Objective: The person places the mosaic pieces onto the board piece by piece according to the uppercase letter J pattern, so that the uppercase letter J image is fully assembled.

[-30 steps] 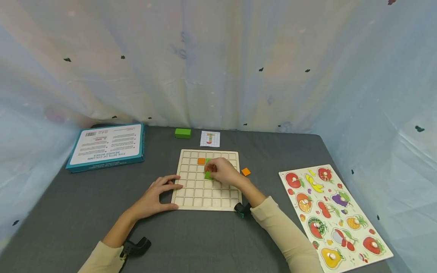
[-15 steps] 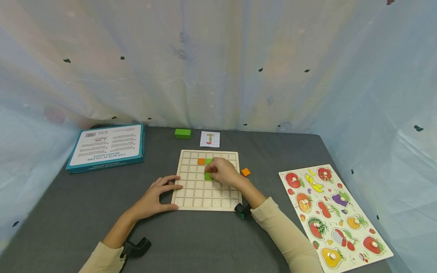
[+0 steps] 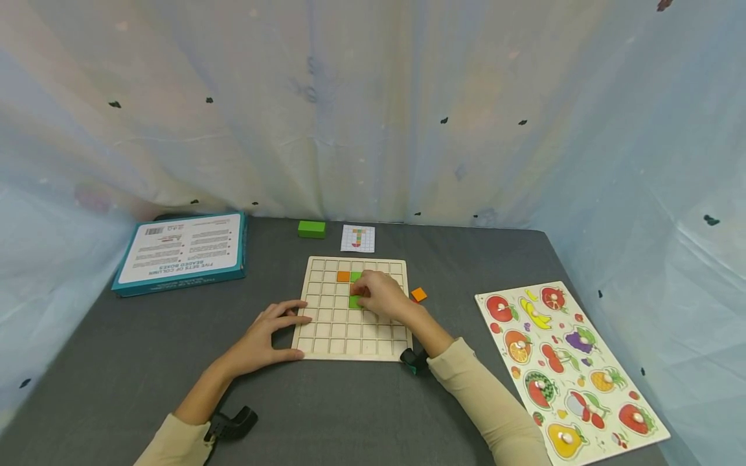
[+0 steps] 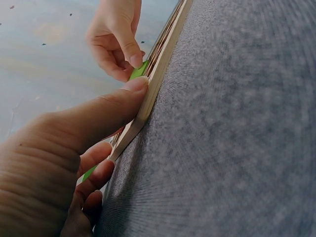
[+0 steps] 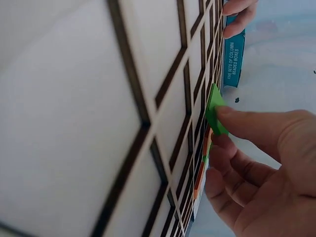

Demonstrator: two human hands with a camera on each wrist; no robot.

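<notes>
A pale wooden grid board (image 3: 338, 329) lies on the dark table. My left hand (image 3: 262, 336) is spread at its left side, with fingertips on the left edge and the thumb at the near left corner. Over the grid, my right hand (image 3: 383, 296) pinches a green square tile (image 5: 215, 109) between thumb and fingers; the right wrist view shows it tilted against the board. An orange tile (image 3: 344, 276) and another green tile (image 3: 355, 276) lie side by side in the grid. The right hand hides the cells around its fingers.
A loose orange tile (image 3: 419, 294) lies right of the board, a bit of red beside it. Behind are a patterned card (image 3: 358, 239) and a green block (image 3: 311, 229). A teal box (image 3: 180, 254) lies far left, a fruit puzzle board (image 3: 647, 439) at right.
Almost nothing moves. The right hand's fingers shift very slightly over the green tile, and a bit of red now shows by the loose orange tile. The left hand stays put.
</notes>
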